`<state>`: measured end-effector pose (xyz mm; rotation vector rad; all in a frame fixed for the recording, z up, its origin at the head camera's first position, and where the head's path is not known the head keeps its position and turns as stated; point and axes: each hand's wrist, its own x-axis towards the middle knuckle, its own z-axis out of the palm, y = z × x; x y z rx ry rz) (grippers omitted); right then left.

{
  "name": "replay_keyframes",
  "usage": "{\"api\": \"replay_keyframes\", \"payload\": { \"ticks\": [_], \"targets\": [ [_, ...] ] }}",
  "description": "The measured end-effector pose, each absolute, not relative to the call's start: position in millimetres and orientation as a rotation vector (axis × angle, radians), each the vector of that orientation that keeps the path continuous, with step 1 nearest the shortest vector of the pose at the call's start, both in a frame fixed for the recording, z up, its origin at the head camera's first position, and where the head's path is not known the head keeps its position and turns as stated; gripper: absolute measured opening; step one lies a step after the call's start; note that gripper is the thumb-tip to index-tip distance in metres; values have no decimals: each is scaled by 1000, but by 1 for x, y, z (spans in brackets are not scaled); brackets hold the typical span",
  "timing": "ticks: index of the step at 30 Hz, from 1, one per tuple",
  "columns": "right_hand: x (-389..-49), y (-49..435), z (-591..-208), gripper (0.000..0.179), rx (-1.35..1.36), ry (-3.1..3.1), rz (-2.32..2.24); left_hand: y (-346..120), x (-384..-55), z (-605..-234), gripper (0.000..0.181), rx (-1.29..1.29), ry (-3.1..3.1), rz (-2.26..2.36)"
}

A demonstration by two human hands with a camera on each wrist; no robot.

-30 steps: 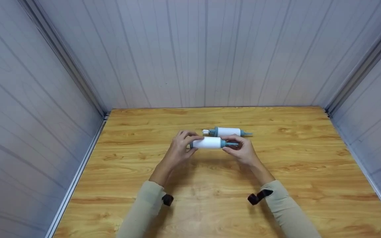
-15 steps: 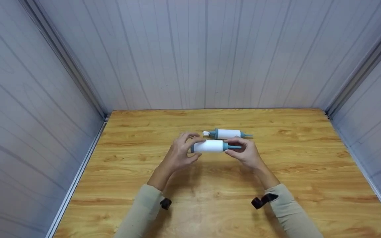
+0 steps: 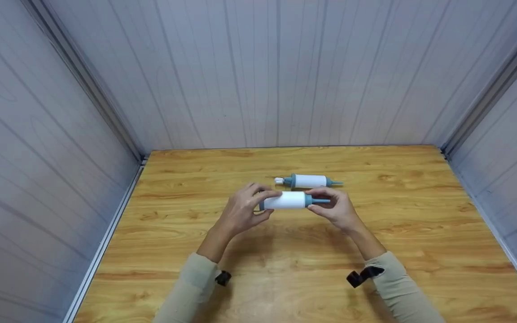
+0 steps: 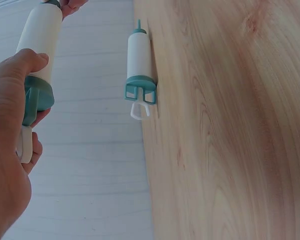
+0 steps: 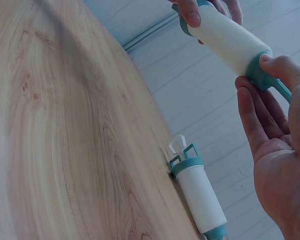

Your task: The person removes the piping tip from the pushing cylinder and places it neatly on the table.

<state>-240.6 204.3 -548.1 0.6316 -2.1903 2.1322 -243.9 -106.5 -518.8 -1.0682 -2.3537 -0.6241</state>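
A large plastic syringe (image 3: 287, 200) with a white barrel, teal end pieces and a thin teal nozzle is held level over the table. My left hand (image 3: 245, 208) grips its barrel close to the rear collar, thumb laid along the white wall; a teal finger loop and white plunger ring (image 4: 25, 145) show past the palm in the left wrist view. At the other end, my right hand (image 3: 337, 210) pinches the teal nozzle cap (image 5: 260, 69) between thumb and fingers. A second syringe (image 3: 310, 181) of the same kind lies just behind, its nozzle pointing right.
The wood-grain table (image 3: 186, 251) reaches back to a pale panel wall (image 3: 258, 80). Similar panels rise at the left (image 3: 47, 170) and right (image 3: 505, 152). Black wrist cameras are strapped to both sleeves.
Both hands have shifted slightly right and toward the person with the held syringe. My left fingers have slid a little along its barrel. The second syringe stays in place.
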Motion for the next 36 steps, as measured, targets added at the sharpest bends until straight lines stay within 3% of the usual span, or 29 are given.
{"api": "replay_keyframes", "payload": {
  "ticks": [36],
  "targets": [
    [-225, 199, -544, 28, 709, -2111, 2132, -104, -235, -513, 39, -1120, -2414, -845]
  ]
}}
